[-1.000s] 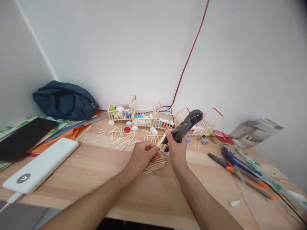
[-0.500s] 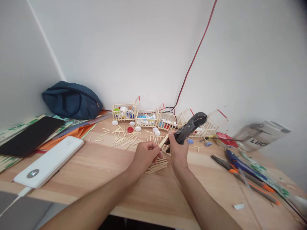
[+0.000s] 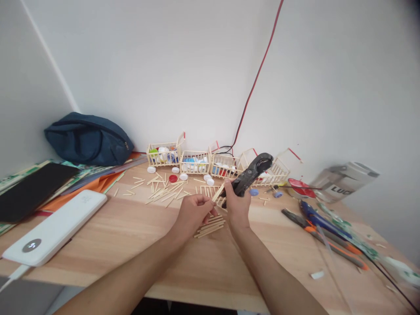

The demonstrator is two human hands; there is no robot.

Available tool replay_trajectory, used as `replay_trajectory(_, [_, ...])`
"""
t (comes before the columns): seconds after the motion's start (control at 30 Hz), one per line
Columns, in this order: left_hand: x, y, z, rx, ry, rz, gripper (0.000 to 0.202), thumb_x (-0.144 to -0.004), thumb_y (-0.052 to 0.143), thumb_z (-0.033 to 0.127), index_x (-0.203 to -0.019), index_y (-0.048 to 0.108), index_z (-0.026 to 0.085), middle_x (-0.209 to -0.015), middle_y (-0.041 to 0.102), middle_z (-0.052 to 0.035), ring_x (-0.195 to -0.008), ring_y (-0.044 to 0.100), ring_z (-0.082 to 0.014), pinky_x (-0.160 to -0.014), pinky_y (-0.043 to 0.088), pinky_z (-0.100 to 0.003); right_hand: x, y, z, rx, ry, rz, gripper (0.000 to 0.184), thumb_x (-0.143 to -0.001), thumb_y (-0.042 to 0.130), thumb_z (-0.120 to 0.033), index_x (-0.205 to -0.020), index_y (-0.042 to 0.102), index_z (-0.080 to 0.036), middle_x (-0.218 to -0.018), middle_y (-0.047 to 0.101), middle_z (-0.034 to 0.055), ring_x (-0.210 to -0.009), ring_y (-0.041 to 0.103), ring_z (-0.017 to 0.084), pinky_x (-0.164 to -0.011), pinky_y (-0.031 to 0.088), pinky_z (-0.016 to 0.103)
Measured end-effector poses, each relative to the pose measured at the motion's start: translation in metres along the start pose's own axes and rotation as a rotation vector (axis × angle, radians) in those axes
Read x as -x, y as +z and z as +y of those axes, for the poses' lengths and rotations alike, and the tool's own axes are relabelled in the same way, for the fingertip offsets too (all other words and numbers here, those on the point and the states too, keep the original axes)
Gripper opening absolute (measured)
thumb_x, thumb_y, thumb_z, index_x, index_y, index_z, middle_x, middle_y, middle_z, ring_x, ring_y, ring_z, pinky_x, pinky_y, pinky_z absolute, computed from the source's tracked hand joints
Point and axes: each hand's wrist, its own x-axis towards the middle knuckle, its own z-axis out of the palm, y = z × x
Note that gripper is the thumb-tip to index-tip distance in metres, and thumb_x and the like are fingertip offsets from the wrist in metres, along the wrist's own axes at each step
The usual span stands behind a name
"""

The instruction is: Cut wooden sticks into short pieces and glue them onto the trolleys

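Note:
My right hand [image 3: 236, 206] grips a black glue gun [image 3: 250, 172] whose body points up and to the right, its nozzle down near a thin wooden stick [image 3: 218, 192]. My left hand [image 3: 193, 210] pinches that stick, fingers closed round its lower end. Both hands hover over a small flat panel of sticks [image 3: 210, 227] lying on the wooden table [image 3: 131, 236]. Behind them stands a row of small stick-built carts [image 3: 197, 161] holding coloured bottle caps.
Loose sticks [image 3: 164, 189] and caps lie scattered behind my left hand. A white power bank [image 3: 55, 227], a black phone [image 3: 29, 190] and a blue bag [image 3: 87, 138] sit at the left. Pliers, cutters [image 3: 323, 227] and a tilted silver box [image 3: 344, 180] lie right. A red cable [image 3: 256, 83] runs up the wall.
The hands keep the same grip and pose; the view has merely swung a little right and back left as my head moved.

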Motion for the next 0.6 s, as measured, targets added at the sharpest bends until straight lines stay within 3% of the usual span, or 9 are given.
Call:
replay_trajectory(0.1, [0.0, -0.001, 0.001, -0.033, 0.028, 0.008, 0.018, -0.076, 0.056, 0.019, -0.059, 0.058, 0.015, -0.037, 0.044, 0.0073, -0.032, 0.031, -0.0038, -0.035, 0.024, -0.017, 0.001, 0.0, -0.001, -0.006, -0.027, -0.008, 0.034, -0.068, 0.068, -0.048, -0.074, 0.061, -0.015, -0.063, 0.056, -0.001, -0.059, 0.05, 0.014, -0.058, 0.043, 0.027])
replay_trajectory(0.3, [0.002, -0.003, 0.0, -0.057, 0.07, 0.028, 0.019, -0.075, 0.055, 0.02, -0.058, 0.059, 0.015, -0.037, 0.042, 0.007, -0.035, 0.033, -0.005, -0.037, 0.024, -0.017, 0.003, -0.002, -0.007, 0.022, -0.121, -0.039, 0.03, -0.073, 0.065, -0.045, -0.075, 0.061, -0.015, -0.061, 0.052, -0.0022, -0.057, 0.047, 0.012, -0.057, 0.041, 0.026])
replay_trajectory(0.6, [0.003, -0.009, 0.009, -0.065, 0.081, 0.049, 0.017, -0.073, 0.058, 0.023, -0.058, 0.06, 0.015, -0.045, 0.053, 0.0039, -0.038, 0.037, -0.0049, -0.041, 0.028, -0.018, 0.004, -0.01, -0.011, 0.206, -0.298, -0.161, 0.027, -0.082, 0.055, -0.037, -0.093, 0.065, -0.015, -0.072, 0.06, 0.0004, -0.063, 0.053, 0.014, -0.064, 0.045, 0.027])
